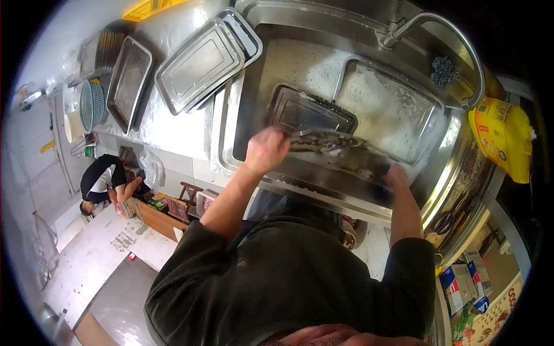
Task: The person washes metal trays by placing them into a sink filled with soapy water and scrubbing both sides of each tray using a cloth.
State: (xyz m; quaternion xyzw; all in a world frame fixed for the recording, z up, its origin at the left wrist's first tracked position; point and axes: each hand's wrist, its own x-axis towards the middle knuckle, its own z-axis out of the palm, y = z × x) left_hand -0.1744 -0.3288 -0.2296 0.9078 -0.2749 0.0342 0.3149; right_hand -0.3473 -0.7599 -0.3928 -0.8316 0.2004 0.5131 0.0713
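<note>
My left hand is closed on the left end of a wet, dark-looking metal tray, held tilted over the front of the sink. At the tray's right end is my right hand, closed on its edge and blurred by motion. Beyond the held tray, another rectangular metal tray lies in the sink. A larger tray sits to its right in cloudy, sudsy water.
Metal trays overlap on the left counter, with another tray beside them. A curved faucet, a steel-wool scrubber and a yellow jug are on the right. Another person bends at the far left.
</note>
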